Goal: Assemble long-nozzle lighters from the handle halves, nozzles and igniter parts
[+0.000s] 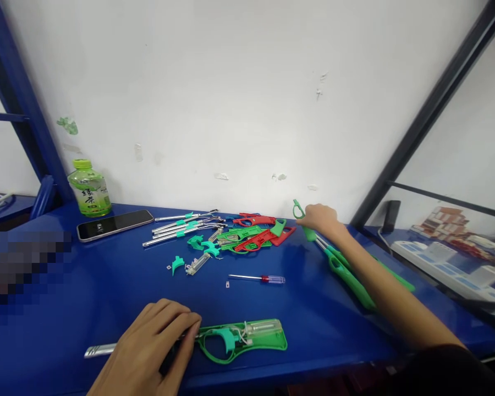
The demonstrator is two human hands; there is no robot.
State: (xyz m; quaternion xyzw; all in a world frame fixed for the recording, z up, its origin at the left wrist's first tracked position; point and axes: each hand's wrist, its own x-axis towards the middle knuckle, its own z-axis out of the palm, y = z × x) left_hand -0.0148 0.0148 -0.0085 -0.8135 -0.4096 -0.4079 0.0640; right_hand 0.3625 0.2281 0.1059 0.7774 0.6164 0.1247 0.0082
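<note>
My left hand [152, 344] is closed around the neck of an opened green long-nose lighter [268, 341] near the table's front edge. Its metal tube [100, 350] sticks out to the left. In its open half-shell lie a teal trigger [226, 338], thin wires and a clear fuel tank. At the right back, my right hand [322, 218] grips a green lighter shell half [298, 209], whose finger loop shows beyond the fingers. Under my right forearm lie assembled green lighters [350, 278]. A screwdriver [268, 279] with a clear and red handle rests mid-table.
Several metal lighter tubes [169, 236] and a pile of red [256, 240] and green shells lie at the back. Loose teal triggers [177, 264] and a clear tank [198, 264] are nearby. A phone [115, 225] and a green tea bottle [89, 190] stand left; a power strip [445, 264] is right.
</note>
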